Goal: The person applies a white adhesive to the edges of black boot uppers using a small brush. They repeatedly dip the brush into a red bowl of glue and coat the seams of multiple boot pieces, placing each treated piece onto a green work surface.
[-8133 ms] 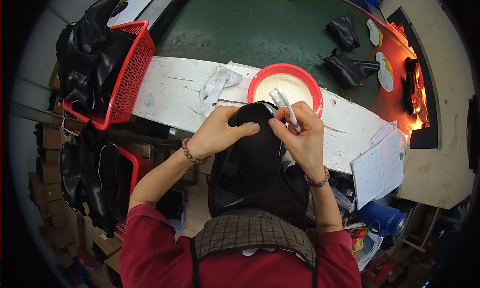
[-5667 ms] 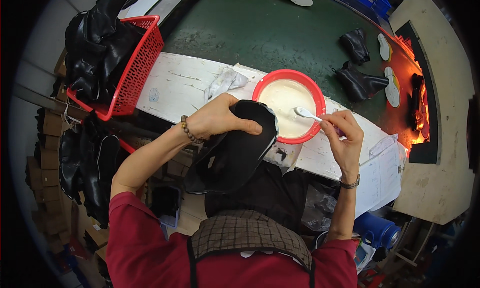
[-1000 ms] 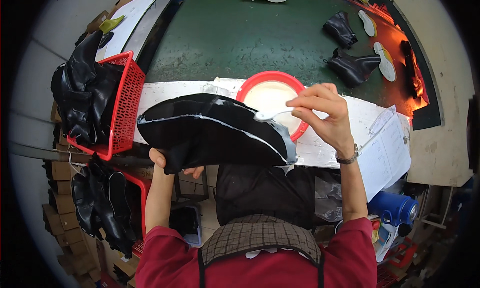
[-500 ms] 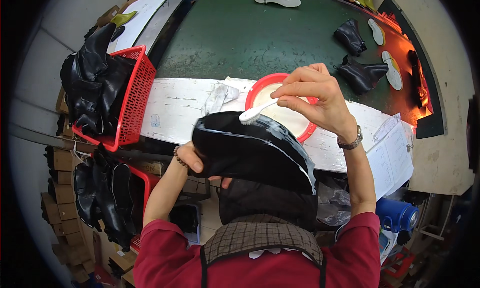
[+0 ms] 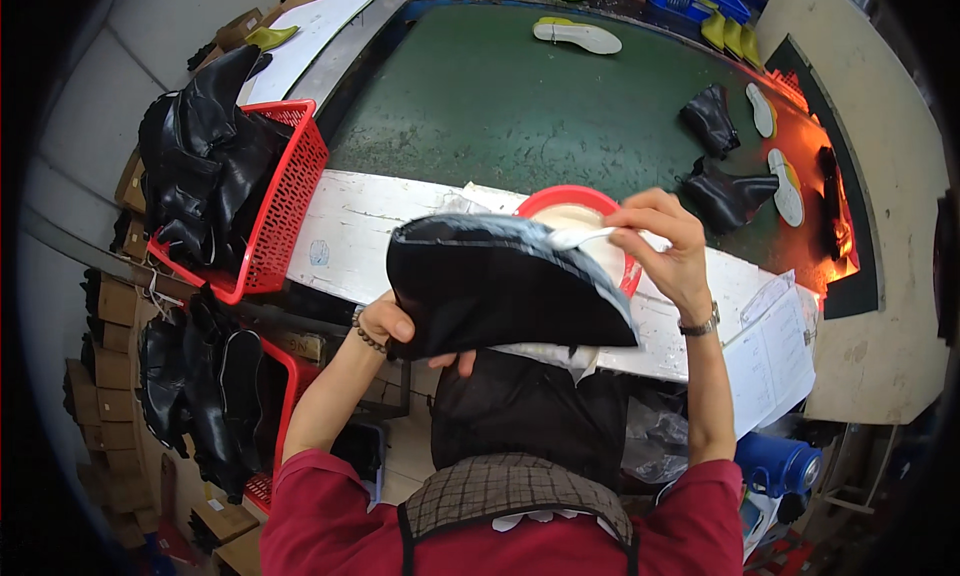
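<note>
My left hand (image 5: 385, 321) grips a black boot upper (image 5: 500, 291) by its left end, thumb on the near face and some fingertips showing below. Whitish paste covers a band along the piece's curved upper edge. Between thumb and fingers, my right hand (image 5: 665, 246) pinches a white toothbrush (image 5: 578, 238). Its head lies at the pasted edge, right of the middle; the bristles are hard to make out. Just behind stands a red-rimmed bowl (image 5: 570, 195) of creamy white liquid, partly hidden by the upper and my right hand.
A white worktop (image 5: 350, 221) borders a green conveyor belt (image 5: 450, 86). Pale soles (image 5: 580, 38) and black boots (image 5: 735, 198) lie on it, near an orange glow at right. Left stands a red basket (image 5: 285, 201) of black boots; papers (image 5: 765, 361) and a blue flask (image 5: 780, 466) are at right.
The toothbrush has moved right along the edge, and my right hand has lowered. White paste now covers more of the edge's left part. The upper is turned slightly, and the view has shifted.
</note>
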A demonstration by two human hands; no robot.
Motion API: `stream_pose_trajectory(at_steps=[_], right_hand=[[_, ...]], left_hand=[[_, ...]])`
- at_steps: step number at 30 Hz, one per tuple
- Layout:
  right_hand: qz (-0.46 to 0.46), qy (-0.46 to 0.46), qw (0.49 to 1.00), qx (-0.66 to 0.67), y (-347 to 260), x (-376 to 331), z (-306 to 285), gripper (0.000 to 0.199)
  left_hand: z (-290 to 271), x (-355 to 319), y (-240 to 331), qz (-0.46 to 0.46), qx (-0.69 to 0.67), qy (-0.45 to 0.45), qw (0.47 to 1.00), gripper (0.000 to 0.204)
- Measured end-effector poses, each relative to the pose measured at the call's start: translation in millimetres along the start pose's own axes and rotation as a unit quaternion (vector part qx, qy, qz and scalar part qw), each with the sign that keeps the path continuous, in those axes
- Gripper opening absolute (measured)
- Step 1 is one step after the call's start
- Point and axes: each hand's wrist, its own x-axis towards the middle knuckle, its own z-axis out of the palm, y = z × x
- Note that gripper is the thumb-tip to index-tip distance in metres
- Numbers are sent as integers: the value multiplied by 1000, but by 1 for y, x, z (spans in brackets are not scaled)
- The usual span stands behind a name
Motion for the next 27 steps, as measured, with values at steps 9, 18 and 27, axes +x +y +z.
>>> stream_pose_trajectory(at_steps=[9,18,27], right_hand=[[390,200,894,97,113,-134,23,25],[307,285,905,73,151,-151,39,12],[387,263,873,138,110,-139,24,20]], left_hand=[[-45,59,71,112,524,335,775,95],[-215,128,121,54,846,385,364,83],[-111,94,161,311,843,392,197,40]])
